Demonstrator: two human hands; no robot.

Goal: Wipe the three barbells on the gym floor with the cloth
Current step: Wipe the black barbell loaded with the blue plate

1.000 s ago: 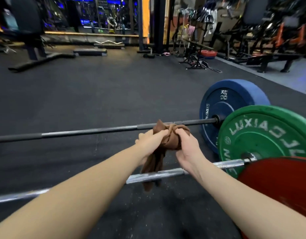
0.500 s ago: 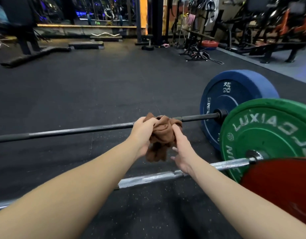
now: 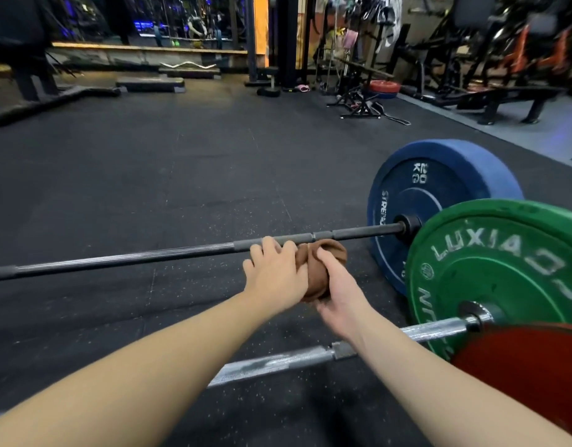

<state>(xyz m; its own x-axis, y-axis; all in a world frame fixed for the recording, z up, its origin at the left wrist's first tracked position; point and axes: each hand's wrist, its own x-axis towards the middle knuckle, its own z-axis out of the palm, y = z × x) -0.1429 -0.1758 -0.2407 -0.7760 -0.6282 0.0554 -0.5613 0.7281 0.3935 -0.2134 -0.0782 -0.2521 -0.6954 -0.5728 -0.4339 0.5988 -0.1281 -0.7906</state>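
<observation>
A bunched brown cloth (image 3: 326,253) sits between my two hands, just in front of the far barbell's dark bar (image 3: 133,258), which carries a blue plate (image 3: 436,201). My left hand (image 3: 275,275) lies over the cloth's left side with its fingers straight. My right hand (image 3: 338,287) grips the cloth from the right, thumb curled over it. Nearer to me lies a silver bar (image 3: 278,361) with a green plate (image 3: 504,269). A red plate (image 3: 529,375) of a third barbell shows at the lower right; its bar is hidden.
Black rubber floor (image 3: 181,162) stretches ahead. At the back stand step platforms (image 3: 149,83), a curl bar (image 3: 188,64), a small stand (image 3: 362,104), a red plate (image 3: 384,87) and benches and machines (image 3: 504,75) on the right.
Both hands gathered the hanging cloth into a tight bundle and moved it right and forward, from over the silver bar to the far dark bar. The view shifted slightly closer.
</observation>
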